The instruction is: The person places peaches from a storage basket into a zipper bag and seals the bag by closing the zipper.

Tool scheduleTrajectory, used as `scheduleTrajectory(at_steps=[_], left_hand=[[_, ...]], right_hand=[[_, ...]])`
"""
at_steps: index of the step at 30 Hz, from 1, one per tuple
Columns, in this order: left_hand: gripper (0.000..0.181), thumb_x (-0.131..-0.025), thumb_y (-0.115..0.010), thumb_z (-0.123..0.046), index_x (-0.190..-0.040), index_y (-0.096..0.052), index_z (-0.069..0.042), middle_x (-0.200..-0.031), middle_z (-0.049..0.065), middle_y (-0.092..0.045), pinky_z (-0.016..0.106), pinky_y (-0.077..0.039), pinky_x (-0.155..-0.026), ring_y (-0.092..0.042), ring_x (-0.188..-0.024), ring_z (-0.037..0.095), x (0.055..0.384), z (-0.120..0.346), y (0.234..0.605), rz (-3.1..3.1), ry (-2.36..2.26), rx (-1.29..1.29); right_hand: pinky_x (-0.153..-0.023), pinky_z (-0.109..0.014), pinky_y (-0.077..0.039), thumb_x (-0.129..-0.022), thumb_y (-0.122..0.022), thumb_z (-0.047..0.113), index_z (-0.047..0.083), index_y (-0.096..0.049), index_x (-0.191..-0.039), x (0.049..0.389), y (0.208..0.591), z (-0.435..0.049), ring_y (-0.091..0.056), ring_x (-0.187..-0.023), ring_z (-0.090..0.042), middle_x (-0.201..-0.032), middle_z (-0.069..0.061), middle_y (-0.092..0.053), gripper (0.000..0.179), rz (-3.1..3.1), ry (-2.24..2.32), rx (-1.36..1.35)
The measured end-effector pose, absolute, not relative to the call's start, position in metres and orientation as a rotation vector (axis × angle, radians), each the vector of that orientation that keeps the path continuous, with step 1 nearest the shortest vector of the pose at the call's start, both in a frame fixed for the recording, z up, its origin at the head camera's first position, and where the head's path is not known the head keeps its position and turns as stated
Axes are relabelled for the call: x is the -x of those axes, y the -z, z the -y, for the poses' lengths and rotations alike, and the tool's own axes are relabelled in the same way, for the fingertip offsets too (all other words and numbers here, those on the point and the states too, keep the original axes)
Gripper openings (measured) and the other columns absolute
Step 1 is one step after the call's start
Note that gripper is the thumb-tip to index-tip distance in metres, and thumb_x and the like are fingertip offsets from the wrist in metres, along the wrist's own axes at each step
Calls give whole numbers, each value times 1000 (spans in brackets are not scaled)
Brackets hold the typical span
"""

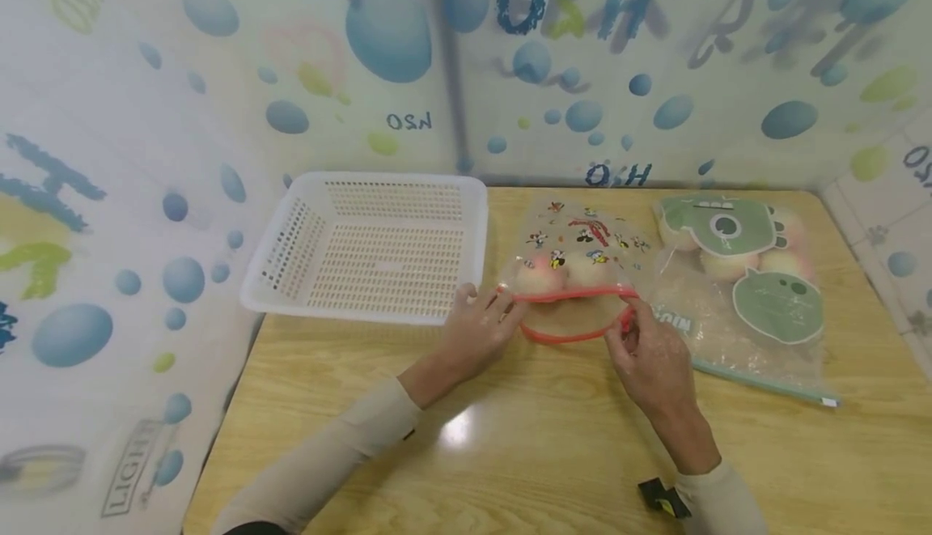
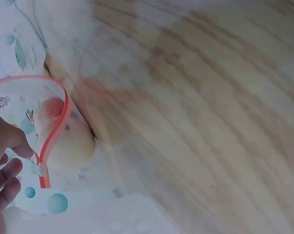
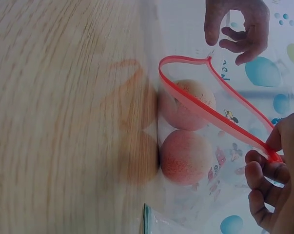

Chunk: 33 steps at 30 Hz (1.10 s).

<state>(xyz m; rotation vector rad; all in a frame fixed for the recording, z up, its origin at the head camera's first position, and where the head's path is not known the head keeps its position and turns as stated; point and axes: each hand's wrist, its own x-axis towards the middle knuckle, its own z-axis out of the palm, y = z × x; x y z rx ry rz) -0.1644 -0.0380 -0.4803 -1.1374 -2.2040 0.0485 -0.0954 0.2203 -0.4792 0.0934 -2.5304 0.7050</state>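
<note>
A clear zip bag with a red zip edge [image 1: 575, 337] and cartoon prints lies on the table, its mouth spread wide. Inside it are two pink and cream peaches [image 3: 186, 156]. My right hand [image 1: 651, 361] pinches the right corner of the red edge between thumb and fingers. At the other corner, by the pale slider [image 2: 42, 169], is my left hand [image 1: 476, 329]; its thumb tip is right at the edge, with a gap between thumb and fingers in the right wrist view.
A white plastic basket [image 1: 291, 314] stands left of the bag on the wooden table [image 1: 510, 446]. To the right lies another clear zip bag [image 1: 728, 341] with green prints, a green zip edge and several peaches in it. A printed curtain [image 1: 495, 98] hangs behind the table.
</note>
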Motion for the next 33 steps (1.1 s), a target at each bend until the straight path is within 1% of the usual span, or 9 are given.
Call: scheduleTrajectory(at_steps=[5,8,10,13,17,20,25,29,33], left_hand=[[27,-98,-59,-14,-123,-70,-13,-106,4,-67,40,-44,-77,-58,-93,23,169,41,476,2331,-146,1090],[31,-96,-66,-16,-127,-69,-13,-107,4,-66,40,-43,-79,-55,-93,23,173,39,472,2432,-245,1059],[29,-95,-68,-16,-124,-70,-14,-106,4,-66,40,-42,-81,-54,-92,23,175,37,469,2476,-301,1051],[17,-93,-70,-17,-109,-76,-17,-101,2,-65,42,-42,-84,-54,-91,22,178,34,465,2480,-336,1057],[7,-92,-69,-14,-94,-75,-17,-93,1,-62,43,-41,-84,-53,-88,23,180,34,463,2458,-321,1044],[9,-93,-69,-13,-97,-76,-15,-97,2,-66,44,-41,-84,-54,-89,23,181,36,463,2432,-279,1048],[14,-95,-66,-15,-106,-76,-14,-105,1,-72,44,-43,-83,-58,-92,22,180,41,461,2347,-185,1045],[15,-98,-63,-16,-104,-76,-14,-101,-2,-73,46,-46,-83,-61,-89,19,179,47,457,2238,-117,1021],[15,-99,-62,-20,-99,-76,-15,-95,-4,-74,50,-45,-85,-61,-87,18,179,51,451,2141,-49,992]], right_hand=[[-51,-34,-35,-88,-63,5,-3,-63,-114,94,479,-221,-42,-56,-18,-66,-1,-52,27,2542,-717,-89],[-52,-36,-35,-87,-62,5,-1,-66,-113,93,480,-223,-42,-56,-18,-67,-2,-52,26,2516,-707,-118],[-52,-37,-36,-87,-62,4,1,-68,-112,91,480,-224,-43,-57,-19,-67,-2,-53,26,2495,-698,-132],[-52,-39,-37,-86,-61,5,2,-67,-105,89,483,-226,-45,-57,-20,-67,-3,-55,20,2461,-680,-147],[-51,-39,-38,-86,-64,6,1,-61,-96,88,485,-229,-48,-57,-24,-68,-7,-55,12,2426,-664,-124],[-49,-38,-38,-85,-65,6,0,-58,-96,88,485,-236,-49,-56,-23,-67,-9,-55,15,2370,-683,-104],[-51,-24,-36,-84,-64,6,-3,-58,-103,91,476,-260,-51,-57,-19,-68,-9,-60,23,2253,-762,-65],[-61,-16,-34,-85,-61,6,-4,-66,-101,94,469,-276,-51,-64,-14,-74,-11,-64,19,2215,-774,-45],[-64,-13,-32,-87,-59,10,-6,-68,-95,96,466,-283,-46,-69,-3,-72,-13,-62,21,2148,-778,-58]])
